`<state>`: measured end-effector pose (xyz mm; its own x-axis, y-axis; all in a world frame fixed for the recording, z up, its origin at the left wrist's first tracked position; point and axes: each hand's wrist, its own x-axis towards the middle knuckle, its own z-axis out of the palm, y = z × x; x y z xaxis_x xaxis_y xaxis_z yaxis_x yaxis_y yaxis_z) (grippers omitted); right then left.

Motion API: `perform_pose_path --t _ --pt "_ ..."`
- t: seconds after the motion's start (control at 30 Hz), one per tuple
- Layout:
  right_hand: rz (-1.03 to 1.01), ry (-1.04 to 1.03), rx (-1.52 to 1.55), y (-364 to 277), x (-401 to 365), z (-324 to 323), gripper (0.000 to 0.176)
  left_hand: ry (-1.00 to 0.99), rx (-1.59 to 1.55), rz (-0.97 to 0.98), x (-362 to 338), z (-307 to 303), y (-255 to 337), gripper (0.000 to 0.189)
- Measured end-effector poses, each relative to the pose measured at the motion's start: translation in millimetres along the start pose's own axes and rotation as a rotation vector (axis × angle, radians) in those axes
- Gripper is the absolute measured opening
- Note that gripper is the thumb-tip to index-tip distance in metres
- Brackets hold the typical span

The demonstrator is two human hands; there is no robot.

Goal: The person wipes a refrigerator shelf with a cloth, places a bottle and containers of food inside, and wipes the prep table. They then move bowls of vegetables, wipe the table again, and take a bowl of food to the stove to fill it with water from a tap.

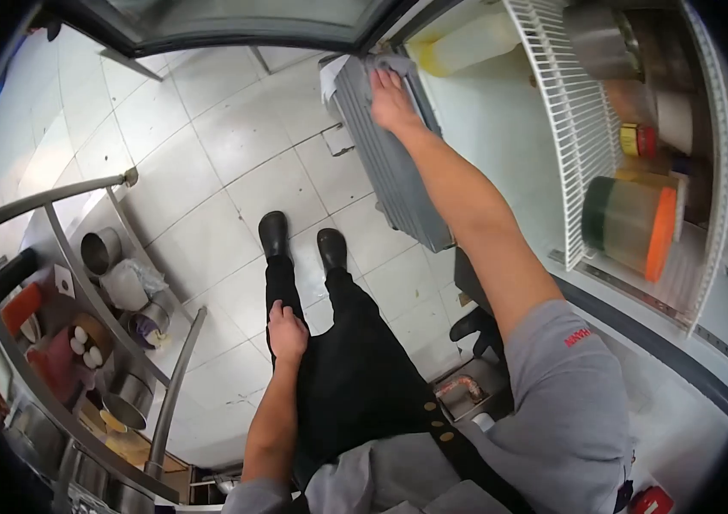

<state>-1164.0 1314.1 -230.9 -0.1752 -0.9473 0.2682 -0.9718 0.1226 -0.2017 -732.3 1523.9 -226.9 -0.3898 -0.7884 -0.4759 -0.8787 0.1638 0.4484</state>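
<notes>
My right hand [392,101] reaches forward with its fingers pressed on a grey cloth [392,63]. The cloth lies at the far end of a grey ridged panel [385,150] along the bottom of an open refrigerator cabinet. Beside it, a white piece of cloth or paper [333,79] hangs over the panel's corner. My left hand [288,332] rests at my knee against the black apron [351,368], its fingers loosely bent and holding nothing.
A white wire shelf [557,111] in the cabinet carries an orange-lidded container [625,221] and metal pots. The glass door [244,21] stands ajar at the top. On the left, a metal rack [56,214] holds pots and a bowl of eggs [86,345]. White tiles [210,214] cover the floor.
</notes>
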Motion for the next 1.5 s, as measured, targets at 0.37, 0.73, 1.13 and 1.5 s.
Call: perform_pose_path --t 0.37,0.73,1.13,1.5 --pt "0.513 -1.218 0.036 -70.6 -254.0 -85.3 0.026 0.171 -0.504 -0.136 -37.3 1.7 54.0 0.033" --pt "0.539 -1.161 1.425 -339.4 -123.6 -293.9 0.041 0.373 -1.55 -0.183 -137.9 -285.2 130.8 0.044" --pt "0.189 -0.904 0.638 -283.6 -137.9 -249.6 0.031 1.864 -1.496 0.246 -375.0 -628.3 -216.4 0.033" --pt "0.661 -0.988 1.175 -434.7 -187.7 -239.5 0.028 1.699 -1.147 -0.001 -267.0 -804.2 -404.9 0.037"
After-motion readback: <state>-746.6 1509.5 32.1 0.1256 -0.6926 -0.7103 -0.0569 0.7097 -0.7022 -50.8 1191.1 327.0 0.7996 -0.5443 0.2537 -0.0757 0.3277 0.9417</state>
